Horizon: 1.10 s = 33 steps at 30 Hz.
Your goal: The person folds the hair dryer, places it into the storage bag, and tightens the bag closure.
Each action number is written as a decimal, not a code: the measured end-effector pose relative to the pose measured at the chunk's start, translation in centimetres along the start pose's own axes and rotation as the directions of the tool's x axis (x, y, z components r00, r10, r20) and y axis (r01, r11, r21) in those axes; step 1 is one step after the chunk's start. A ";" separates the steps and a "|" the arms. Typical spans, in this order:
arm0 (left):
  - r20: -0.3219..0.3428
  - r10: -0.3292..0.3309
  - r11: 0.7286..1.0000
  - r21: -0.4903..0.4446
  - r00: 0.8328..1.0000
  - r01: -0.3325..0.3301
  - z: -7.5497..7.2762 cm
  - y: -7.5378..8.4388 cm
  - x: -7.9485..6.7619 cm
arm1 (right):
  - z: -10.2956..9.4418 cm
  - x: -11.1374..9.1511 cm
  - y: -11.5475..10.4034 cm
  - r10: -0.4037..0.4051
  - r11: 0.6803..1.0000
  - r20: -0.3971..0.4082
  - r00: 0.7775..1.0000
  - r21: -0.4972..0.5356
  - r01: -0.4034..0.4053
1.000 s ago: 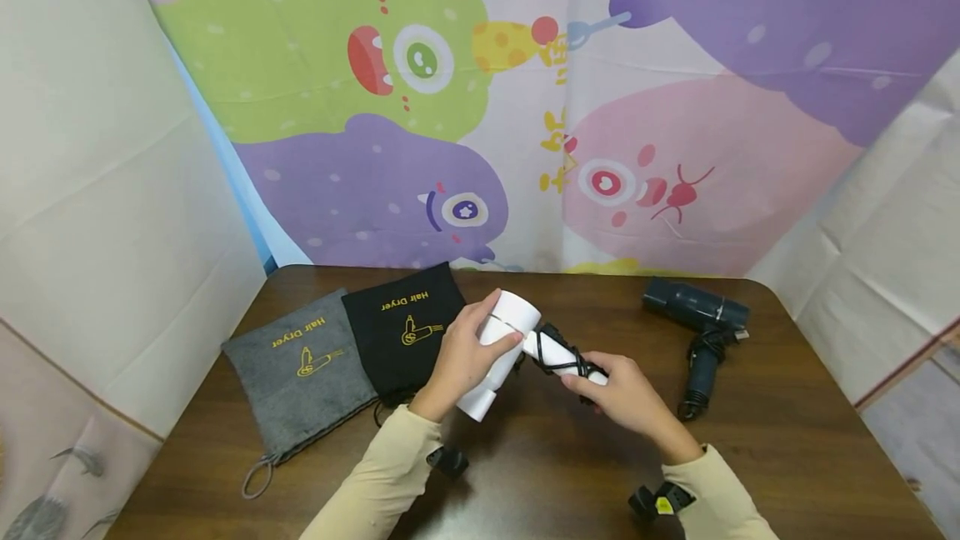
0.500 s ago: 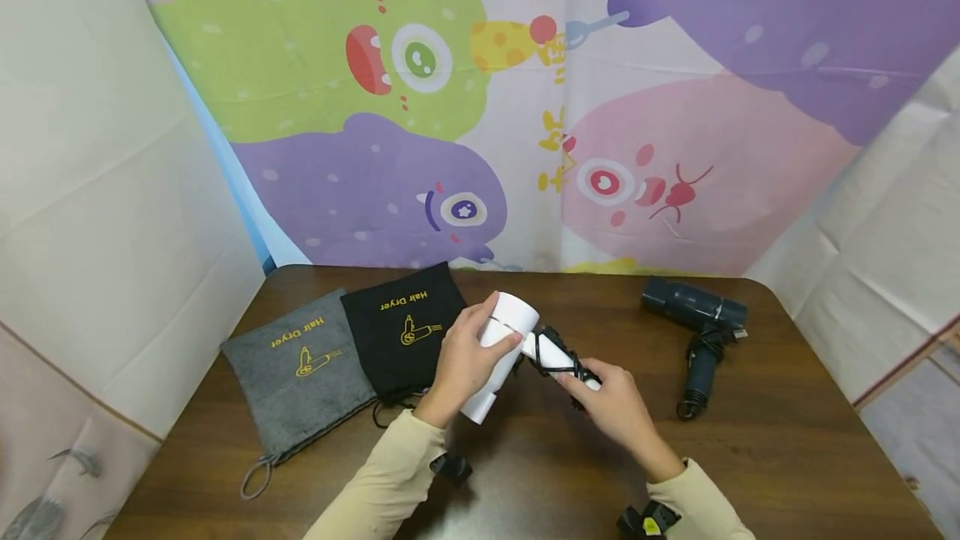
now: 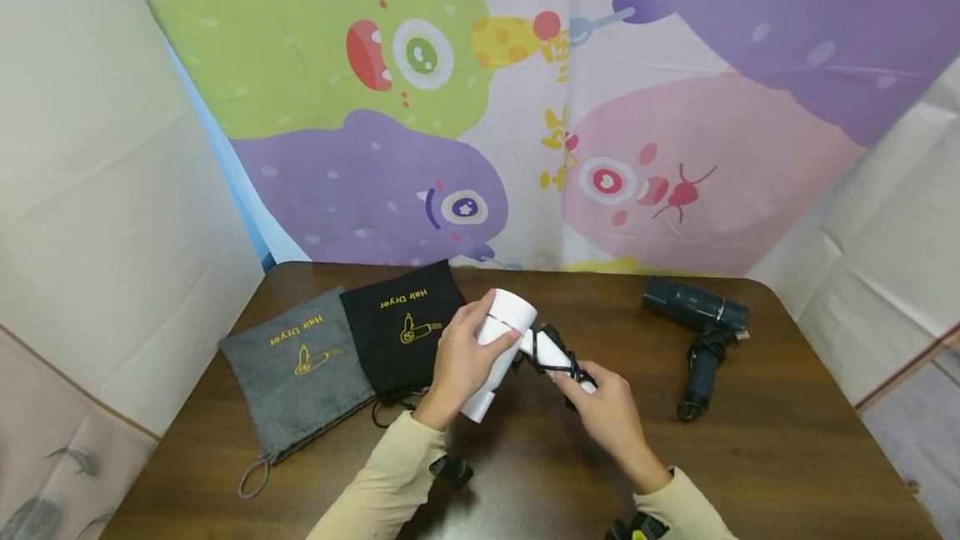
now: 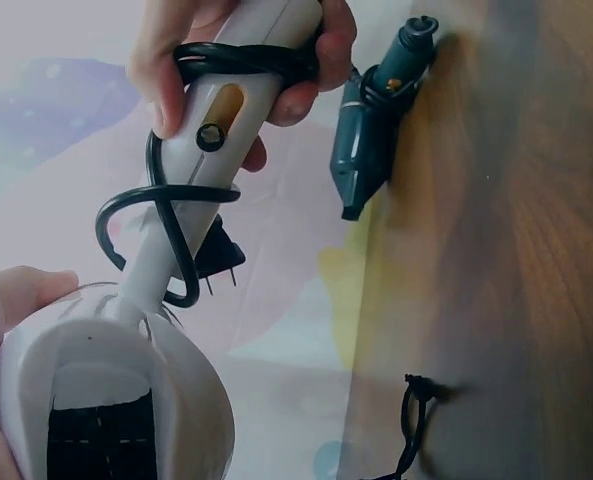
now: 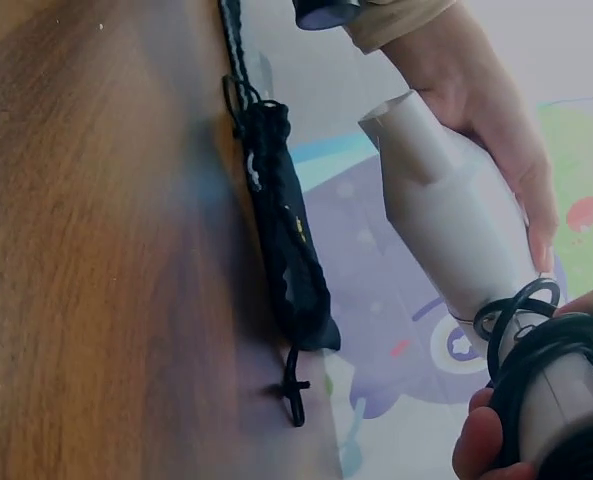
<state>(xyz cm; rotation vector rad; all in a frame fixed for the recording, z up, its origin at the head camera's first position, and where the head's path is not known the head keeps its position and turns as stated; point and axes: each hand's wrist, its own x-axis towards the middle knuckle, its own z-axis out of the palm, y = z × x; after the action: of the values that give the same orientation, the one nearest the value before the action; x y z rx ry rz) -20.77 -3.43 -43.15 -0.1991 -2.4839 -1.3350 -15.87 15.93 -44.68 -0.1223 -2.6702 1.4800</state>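
A white hair dryer [image 3: 514, 312] is held over the middle of the table. My left hand [image 3: 465, 358] grips its barrel, thumb across the top. Lower down, my right hand [image 3: 609, 413] holds the end of the handle [image 4: 208, 135]. A black cord [image 5: 521, 345] is wound around that handle, crossing over itself. In the left wrist view the plug [image 4: 219, 252] sticks out beside the handle, prongs showing. The right wrist view shows the barrel [image 5: 461, 215] tapering to a narrower nozzle, with my right fingers [image 5: 481, 440] curled about the cord-wrapped handle.
On the right of the brown table [image 3: 780, 457] lies a dark blue hair dryer [image 3: 692, 307] with its cord wrapped. A grey drawstring bag [image 3: 292, 394] and a black one [image 3: 397, 357] lie at the left, both printed "Hair Dryer". Behind hangs a cartoon curtain [image 3: 525, 223].
My right hand has shifted left and a little toward me at the handle. The left hand and the white hair dryer stay nearly in place.
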 end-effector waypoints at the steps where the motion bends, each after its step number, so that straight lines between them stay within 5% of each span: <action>1: -0.006 0.003 1.000 0.001 1.000 -0.003 -0.1 0.0 0.0 | 0.1 0.0 0.0 -0.006 1.000 -0.006 1.000 0.004 0.006; 6: -0.048 -0.001 1.000 -0.010 0.999 0.000 0.2 0.2 -0.2 | 0.7 -0.3 -0.1 0.017 1.000 -0.046 0.999 0.021 -0.016; 13: -0.131 -0.135 0.982 -0.153 0.982 0.115 2.2 0.6 -1.2 | 2.8 -0.6 -0.5 0.070 0.982 -0.094 0.993 0.181 -0.052; 24: -0.172 -0.172 0.972 -0.190 0.970 0.139 2.9 0.2 -1.9 | 3.9 -0.9 0.0 0.088 0.986 -0.123 0.988 0.151 -0.069; 33: -0.217 -0.174 0.973 -0.190 0.960 0.134 3.8 0.3 -2.7 | 5.1 -1.7 0.1 0.065 0.994 -0.232 0.970 0.096 -0.044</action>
<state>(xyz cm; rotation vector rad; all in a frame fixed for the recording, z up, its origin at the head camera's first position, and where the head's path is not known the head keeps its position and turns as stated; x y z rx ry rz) -18.89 0.00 -45.77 0.1111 -2.2267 -1.5427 -14.74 11.51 -47.51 -0.3450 -2.4276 1.4947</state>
